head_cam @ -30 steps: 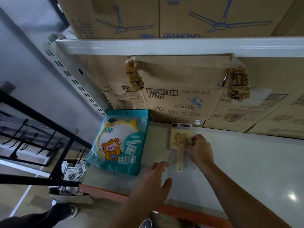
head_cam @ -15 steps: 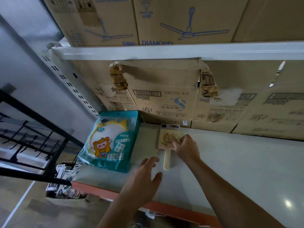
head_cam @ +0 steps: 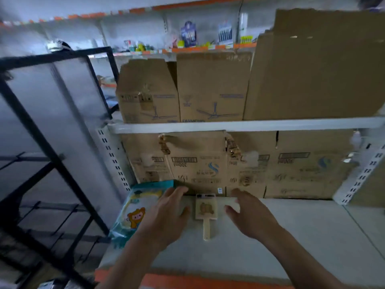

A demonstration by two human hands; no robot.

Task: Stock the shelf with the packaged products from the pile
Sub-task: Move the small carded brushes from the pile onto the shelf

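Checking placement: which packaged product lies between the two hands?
The beige paddle-shaped pack with a handle; the teal cartoon packet sits on the outer side of the left hand.

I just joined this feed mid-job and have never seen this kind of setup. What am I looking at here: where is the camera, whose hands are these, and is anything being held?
There is no machine here: a person is working with bare hands, and the one picture comes from a wide-angle camera on their head, looking forward and down. The left hand and right hand are both open with fingers spread, holding nothing. Between them, flat on the pale shelf, lies a small paddle-shaped packaged item, handle pointing toward the person. To its left lies a teal packet with a cartoon animal; the left hand covers its right edge, and I cannot tell if it touches. Cardboard boxes stand along the back of the shelf.
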